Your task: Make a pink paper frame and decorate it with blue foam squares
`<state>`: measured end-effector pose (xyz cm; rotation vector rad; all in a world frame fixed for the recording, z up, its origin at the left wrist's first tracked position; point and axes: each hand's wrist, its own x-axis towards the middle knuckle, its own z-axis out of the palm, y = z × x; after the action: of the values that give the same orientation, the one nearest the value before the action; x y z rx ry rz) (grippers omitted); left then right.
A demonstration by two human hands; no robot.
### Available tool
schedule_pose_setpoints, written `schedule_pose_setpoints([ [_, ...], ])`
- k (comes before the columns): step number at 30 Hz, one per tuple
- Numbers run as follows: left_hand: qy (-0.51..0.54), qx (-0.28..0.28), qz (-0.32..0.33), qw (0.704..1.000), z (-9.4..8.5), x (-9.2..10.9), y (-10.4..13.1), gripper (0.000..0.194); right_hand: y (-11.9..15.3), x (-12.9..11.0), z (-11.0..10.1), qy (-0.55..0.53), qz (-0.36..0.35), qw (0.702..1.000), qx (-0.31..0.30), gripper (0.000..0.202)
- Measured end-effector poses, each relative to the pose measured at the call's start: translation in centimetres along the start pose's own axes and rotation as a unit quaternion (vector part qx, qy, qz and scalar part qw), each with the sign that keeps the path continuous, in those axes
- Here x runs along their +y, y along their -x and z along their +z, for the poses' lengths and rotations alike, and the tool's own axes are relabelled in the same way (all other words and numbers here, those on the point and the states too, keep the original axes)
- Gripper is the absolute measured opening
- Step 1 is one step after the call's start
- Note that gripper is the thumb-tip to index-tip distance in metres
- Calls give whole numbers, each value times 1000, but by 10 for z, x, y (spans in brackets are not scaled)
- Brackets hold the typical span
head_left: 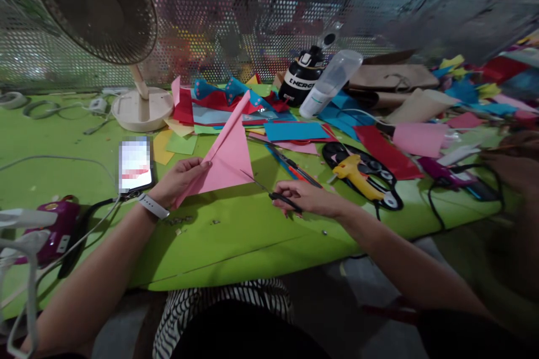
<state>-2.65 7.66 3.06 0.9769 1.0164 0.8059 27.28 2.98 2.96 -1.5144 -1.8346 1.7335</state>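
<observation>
In the head view, the right hand [301,197] closes around the scissors [274,196], partly hiding their handles; whether the blades touch the pink paper [229,162] is unclear. They point forward-left, over its lower right part. The left hand [182,179] pinches the paper's long fold, which slants forward-right above the counter [236,241].

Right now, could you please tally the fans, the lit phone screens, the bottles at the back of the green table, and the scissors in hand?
Fan: 1
Lit phone screen: 1
Bottles: 2, a black one and a clear-and-white one
Scissors, in the right hand: 1 pair
Total: 5
</observation>
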Motion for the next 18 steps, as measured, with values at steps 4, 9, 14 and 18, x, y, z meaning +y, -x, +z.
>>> schedule_pose_setpoints([
  [4,-2,0,-3,1000,0,0,-1,20,0,-1,1,9,2,1000,4,46],
  [9,-6,4,-6,1000,-1,-1,0,24,1,-2,1,14,-3,1000,16,48],
  [14,9,-6,-4,1000,-3,-2,-1,25,0,-2,1,9,-17,1000,20,51],
  [18,10,-9,-6,1000,-3,-3,-1,23,1,-1,1,-5,-19,999,25,51],
])
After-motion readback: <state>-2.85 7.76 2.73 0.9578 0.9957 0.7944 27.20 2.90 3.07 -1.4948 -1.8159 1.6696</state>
